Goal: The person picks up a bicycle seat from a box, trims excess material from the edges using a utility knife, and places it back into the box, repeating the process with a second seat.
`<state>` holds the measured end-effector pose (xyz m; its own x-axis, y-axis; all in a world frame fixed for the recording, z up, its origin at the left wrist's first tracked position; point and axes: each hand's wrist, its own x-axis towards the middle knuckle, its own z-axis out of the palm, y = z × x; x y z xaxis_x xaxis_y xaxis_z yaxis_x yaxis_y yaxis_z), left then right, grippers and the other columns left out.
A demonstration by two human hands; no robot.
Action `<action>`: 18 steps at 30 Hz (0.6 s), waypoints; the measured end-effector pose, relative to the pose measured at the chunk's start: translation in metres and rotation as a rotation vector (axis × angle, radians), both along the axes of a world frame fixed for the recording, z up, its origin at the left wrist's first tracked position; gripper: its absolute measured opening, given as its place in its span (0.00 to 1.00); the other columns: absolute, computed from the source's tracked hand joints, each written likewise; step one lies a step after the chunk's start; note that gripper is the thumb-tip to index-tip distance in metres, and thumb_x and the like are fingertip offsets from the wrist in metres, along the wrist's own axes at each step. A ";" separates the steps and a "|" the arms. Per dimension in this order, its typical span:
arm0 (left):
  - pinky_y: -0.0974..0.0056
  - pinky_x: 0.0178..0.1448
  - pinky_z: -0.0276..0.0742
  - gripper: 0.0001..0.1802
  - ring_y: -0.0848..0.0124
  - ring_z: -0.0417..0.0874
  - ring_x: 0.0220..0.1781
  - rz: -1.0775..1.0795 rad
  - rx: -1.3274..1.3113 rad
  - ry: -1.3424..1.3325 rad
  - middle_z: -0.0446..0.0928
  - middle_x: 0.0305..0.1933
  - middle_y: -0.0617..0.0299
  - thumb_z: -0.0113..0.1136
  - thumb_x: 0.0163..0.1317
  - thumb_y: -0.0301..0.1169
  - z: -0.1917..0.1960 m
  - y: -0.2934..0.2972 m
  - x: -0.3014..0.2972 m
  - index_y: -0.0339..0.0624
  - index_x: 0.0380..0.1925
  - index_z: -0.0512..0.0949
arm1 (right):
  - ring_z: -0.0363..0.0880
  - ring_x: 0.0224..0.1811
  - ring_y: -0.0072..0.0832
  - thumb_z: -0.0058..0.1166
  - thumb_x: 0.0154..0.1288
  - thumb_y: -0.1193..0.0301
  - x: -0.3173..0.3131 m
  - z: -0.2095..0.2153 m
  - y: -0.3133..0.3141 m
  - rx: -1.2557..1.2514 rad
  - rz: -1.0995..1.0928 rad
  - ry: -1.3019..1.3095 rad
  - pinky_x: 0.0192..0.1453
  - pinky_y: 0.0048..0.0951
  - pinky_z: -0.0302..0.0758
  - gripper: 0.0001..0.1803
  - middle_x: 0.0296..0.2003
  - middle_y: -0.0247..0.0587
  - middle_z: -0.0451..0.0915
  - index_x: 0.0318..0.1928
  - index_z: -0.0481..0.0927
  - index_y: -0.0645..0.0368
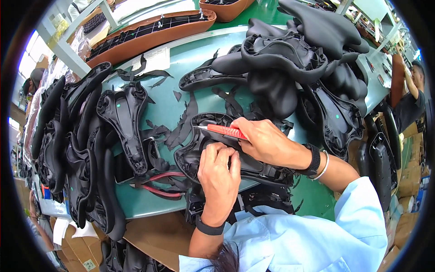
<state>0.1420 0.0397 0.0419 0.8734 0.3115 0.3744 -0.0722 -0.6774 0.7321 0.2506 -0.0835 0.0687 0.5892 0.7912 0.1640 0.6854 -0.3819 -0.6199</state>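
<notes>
An upturned black saddle (181,156) lies on the table in front of me, its hollow underside facing up. My right hand (267,140) is closed around a red utility knife (226,131) with a ribbed handle. The knife's blade end points left, over the saddle's far rim. My left hand (219,172) rests at the near side of the same saddle, its fingers curled and pressed together; what they pinch is hidden. Red-handled pliers (161,186) lie left of the saddle, with their handles spread.
Upturned saddles (122,122) are stacked along the left, and a tall pile of black saddles (290,59) stands at the far right. Black scraps (183,122) litter the green tabletop (154,109). Brown padded panels (149,36) lie beyond the table. A person (410,90) works at the right.
</notes>
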 end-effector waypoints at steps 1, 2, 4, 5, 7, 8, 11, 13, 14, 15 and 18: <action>0.54 0.44 0.74 0.06 0.55 0.77 0.40 0.009 -0.001 0.013 0.75 0.38 0.55 0.63 0.52 0.22 0.000 0.000 0.000 0.36 0.31 0.78 | 0.79 0.33 0.54 0.56 0.54 0.79 0.003 -0.001 0.000 0.009 -0.020 0.042 0.35 0.44 0.74 0.18 0.28 0.58 0.78 0.47 0.71 0.65; 0.55 0.44 0.74 0.06 0.55 0.77 0.40 0.017 -0.003 0.025 0.75 0.38 0.55 0.63 0.52 0.22 0.001 0.000 -0.001 0.36 0.31 0.78 | 0.79 0.33 0.54 0.56 0.54 0.79 0.004 -0.001 -0.001 0.008 -0.020 0.044 0.35 0.44 0.74 0.18 0.28 0.58 0.78 0.47 0.71 0.65; 0.55 0.44 0.74 0.06 0.56 0.77 0.40 0.027 0.001 0.025 0.75 0.38 0.55 0.63 0.52 0.23 0.001 -0.001 -0.001 0.36 0.31 0.78 | 0.79 0.34 0.55 0.58 0.54 0.77 0.005 0.000 -0.004 0.059 -0.082 0.118 0.35 0.41 0.75 0.18 0.29 0.59 0.78 0.46 0.72 0.66; 0.55 0.43 0.73 0.06 0.56 0.76 0.40 0.038 0.005 0.023 0.75 0.38 0.55 0.63 0.52 0.23 0.001 -0.001 -0.001 0.36 0.31 0.78 | 0.81 0.28 0.45 0.59 0.54 0.76 0.007 -0.007 -0.005 0.091 -0.101 0.127 0.31 0.34 0.73 0.16 0.27 0.50 0.80 0.45 0.73 0.65; 0.55 0.44 0.73 0.07 0.56 0.76 0.40 0.024 0.003 0.036 0.74 0.37 0.55 0.65 0.52 0.24 0.002 -0.001 -0.001 0.37 0.32 0.79 | 0.80 0.26 0.36 0.58 0.54 0.77 0.016 0.000 -0.007 0.063 -0.170 0.459 0.31 0.30 0.73 0.16 0.27 0.43 0.80 0.44 0.73 0.64; 0.55 0.44 0.72 0.08 0.57 0.76 0.40 0.011 0.004 0.048 0.74 0.37 0.55 0.66 0.51 0.25 0.003 -0.001 0.000 0.37 0.32 0.79 | 0.79 0.25 0.27 0.58 0.53 0.77 0.019 0.002 -0.008 0.036 -0.237 0.791 0.30 0.26 0.72 0.15 0.27 0.37 0.79 0.43 0.74 0.63; 0.55 0.46 0.70 0.12 0.57 0.75 0.41 0.038 -0.018 0.064 0.73 0.36 0.57 0.69 0.49 0.29 0.003 -0.006 0.009 0.39 0.34 0.80 | 0.76 0.25 0.17 0.57 0.53 0.78 0.025 -0.014 -0.011 0.154 -0.220 0.905 0.30 0.21 0.70 0.13 0.27 0.30 0.78 0.41 0.74 0.62; 0.55 0.47 0.67 0.14 0.59 0.74 0.41 0.104 0.037 0.129 0.73 0.35 0.58 0.71 0.48 0.31 0.001 -0.015 0.015 0.41 0.35 0.81 | 0.81 0.26 0.37 0.58 0.51 0.73 0.019 -0.013 -0.008 0.147 -0.180 0.550 0.31 0.37 0.73 0.16 0.24 0.48 0.79 0.39 0.74 0.67; 0.56 0.47 0.66 0.13 0.59 0.74 0.41 0.132 0.043 0.150 0.73 0.34 0.59 0.70 0.48 0.31 0.001 -0.017 0.016 0.42 0.34 0.81 | 0.79 0.29 0.52 0.58 0.50 0.73 0.015 -0.011 -0.007 0.099 -0.142 0.299 0.34 0.44 0.73 0.20 0.24 0.55 0.78 0.44 0.72 0.67; 0.56 0.47 0.66 0.13 0.59 0.74 0.41 0.133 0.048 0.152 0.73 0.34 0.59 0.70 0.48 0.31 0.001 -0.019 0.016 0.42 0.34 0.81 | 0.78 0.32 0.55 0.57 0.52 0.73 0.013 -0.005 -0.007 0.057 -0.129 0.296 0.37 0.45 0.73 0.20 0.27 0.56 0.78 0.46 0.71 0.67; 0.56 0.45 0.66 0.11 0.60 0.74 0.40 0.145 0.037 0.158 0.74 0.32 0.60 0.70 0.49 0.30 -0.001 -0.019 0.016 0.42 0.32 0.80 | 0.78 0.39 0.57 0.57 0.56 0.73 0.011 0.002 -0.015 0.072 -0.100 0.319 0.42 0.45 0.73 0.22 0.33 0.58 0.79 0.51 0.69 0.66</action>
<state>0.1578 0.0208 0.0409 0.8691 0.4267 0.2501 0.1414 -0.6988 0.7012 0.2616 -0.0980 0.0707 0.6938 0.7200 0.0121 0.4139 -0.3849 -0.8250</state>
